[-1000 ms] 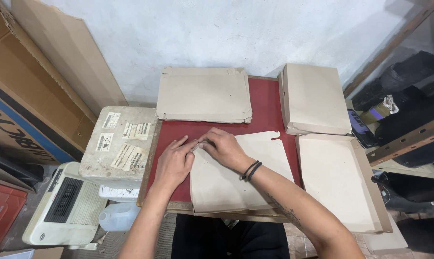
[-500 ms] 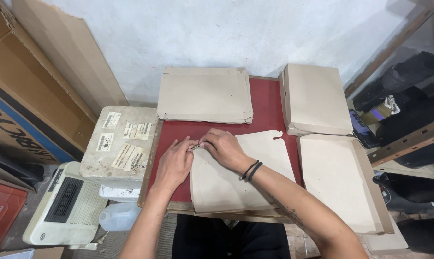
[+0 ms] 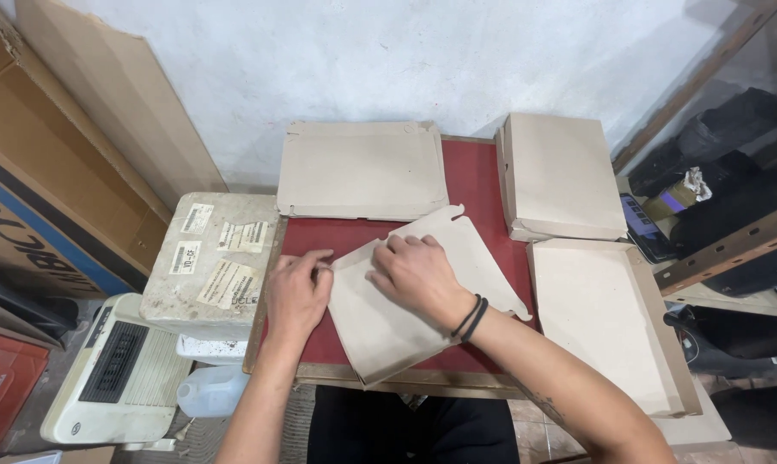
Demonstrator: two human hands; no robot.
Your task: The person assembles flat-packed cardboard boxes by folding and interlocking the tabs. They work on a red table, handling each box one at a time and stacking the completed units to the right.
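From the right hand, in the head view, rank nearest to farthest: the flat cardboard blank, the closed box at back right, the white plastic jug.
1. Flat cardboard blank: under the right hand, touching it.
2. Closed box: back right of the red table.
3. White plastic jug: low on the left, beside the table.

Flat beige cardboard blank (image 3: 423, 301), skewed, on red tabletop (image 3: 474, 180)

A stack of flat cardboard blanks (image 3: 360, 169) is lying at the far edge of the red table (image 3: 474, 185). A closed box (image 3: 562, 174) is sitting right of it, beside an open tray (image 3: 607, 322). A labelled grey block (image 3: 210, 262) is resting left, over a white machine (image 3: 118, 371) and plastic jug (image 3: 210, 391).
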